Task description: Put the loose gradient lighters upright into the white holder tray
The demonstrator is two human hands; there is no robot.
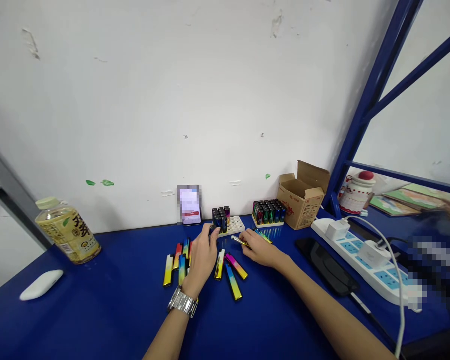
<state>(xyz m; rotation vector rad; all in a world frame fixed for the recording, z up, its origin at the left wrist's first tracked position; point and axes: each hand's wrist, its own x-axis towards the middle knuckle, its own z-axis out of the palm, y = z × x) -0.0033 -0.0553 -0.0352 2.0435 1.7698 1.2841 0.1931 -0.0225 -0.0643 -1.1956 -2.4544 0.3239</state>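
Lighter case, blue and yellow (233, 282), lies nearest on the desk (108, 320), at six o'clock from the gap between the two hands, near the silver wristwatch (183, 302) on the left wrist. A smooth white oval object (42, 285) sits well apart at nine o'clock. Slightly farther in, a pink-and-yellow case (237, 266) rests at five o'clock and a white-and-yellow case (220, 265) at seven. A loose cluster of cases (168, 270) spreads at eight to nine o'clock, partly hidden by the left hand (203, 252). At four o'clock are a dark phone (324, 265) on a cable and a white power strip (354, 250) with plugs in it.

The left grip is closed on a dark piece (211, 229), mostly covered by the fingers. The right hand (258, 247) has its grip pinched around a silver-topped case (241, 242); a green-and-blue case (263, 235) lies just beyond it.

Farther out, a labelled drink bottle (68, 232) stands at ten o'clock. A white perforated tray (237, 225) at twelve o'clock is partly filled with upright dark cylinders (220, 220); a second tray (273, 225) at one o'clock carries a dense block of colourful cylinders (269, 212). An open cardboard box (303, 206) stands at two o'clock. By the wall, a lit phone (191, 206) leans at eleven o'clock.
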